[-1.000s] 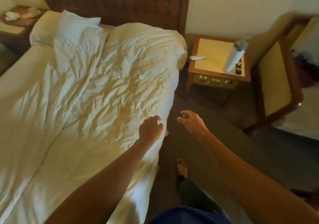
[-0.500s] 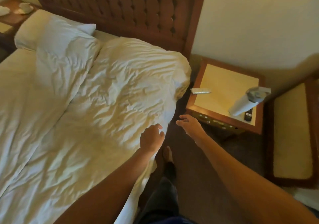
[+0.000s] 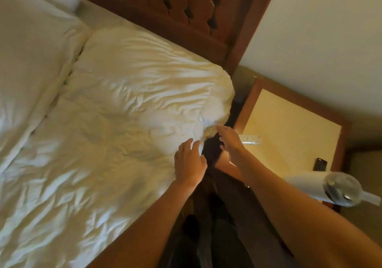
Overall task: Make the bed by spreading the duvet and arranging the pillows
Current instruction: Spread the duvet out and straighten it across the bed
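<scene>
Both hands have travelled up the bed's near edge toward the headboard (image 3: 175,3) since a second ago, and the camera has closed in with them. From the head view, the left hand (image 3: 189,162) lies on the duvet (image 3: 124,123) right at that edge, fingers loosely spread and gripping nothing, while the right hand (image 3: 229,139) reaches with straight, relaxed fingers, its tips just touching the duvet's bulging top corner. That corner sits bunched at the bed's headboard end, overhanging toward the nightstand (image 3: 289,112); the pillow (image 3: 31,40) lies at the far headboard corner, partly under duvet folds. To do this step well, I judge, each hand should pinch the seam itself rather than loose cover, then pull the corner out toward the bed's corner so the filling follows. The duvet is soft, puffy white cotton, heavily creased; the pillow smoother and plump. The headboard is dark, button-tufted and wood-framed. A white cylindrical bottle (image 3: 330,187) stands at the nightstand's near edge, close to the right forearm.
</scene>
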Action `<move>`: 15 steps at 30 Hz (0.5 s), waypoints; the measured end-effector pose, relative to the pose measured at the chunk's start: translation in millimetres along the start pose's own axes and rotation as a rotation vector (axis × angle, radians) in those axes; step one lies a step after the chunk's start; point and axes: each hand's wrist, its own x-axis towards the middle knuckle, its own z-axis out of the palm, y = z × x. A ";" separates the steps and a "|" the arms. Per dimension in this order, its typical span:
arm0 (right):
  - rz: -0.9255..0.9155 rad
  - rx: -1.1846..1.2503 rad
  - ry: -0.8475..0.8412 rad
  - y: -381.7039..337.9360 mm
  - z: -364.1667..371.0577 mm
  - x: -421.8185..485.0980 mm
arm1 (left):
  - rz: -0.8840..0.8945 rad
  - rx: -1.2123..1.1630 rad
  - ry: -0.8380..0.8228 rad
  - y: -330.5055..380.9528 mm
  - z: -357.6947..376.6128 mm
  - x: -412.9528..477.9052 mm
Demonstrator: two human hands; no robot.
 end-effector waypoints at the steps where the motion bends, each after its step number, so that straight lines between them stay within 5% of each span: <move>1: 0.016 0.022 0.008 -1.0 -1.6 28.4 | -0.012 0.023 0.001 -0.2 12.3 15.0; 11: 0.120 0.212 0.267 6.9 -7.7 282.7 | 0.065 0.265 0.234 -31.6 131.9 173.1; 15: 0.339 0.427 0.146 21.4 -0.6 307.7 | 0.078 0.301 0.226 -47.4 148.4 188.8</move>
